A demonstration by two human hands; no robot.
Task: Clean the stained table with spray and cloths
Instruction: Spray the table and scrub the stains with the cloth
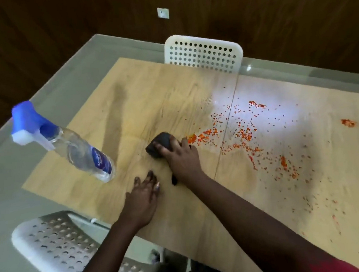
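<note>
The right hand (182, 157) clenches a dark crumpled cloth (161, 146) at frame centre on the light wooden surface (148, 99); the left hand (143, 195) rests flat, released. The surface's left half looks wiped; orange crumb stains (244, 136) remain to the right. The clear blue-nozzled spray bottle (80, 150) stands at left.

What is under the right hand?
A dark cloth lies under the right hand, pressed on the table. The tabletop beneath the cloth is covered.

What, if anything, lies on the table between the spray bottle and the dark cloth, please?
Nothing: the head view shows only bare wood of the table between the spray bottle and the dark cloth, which the right hand grips.
</note>
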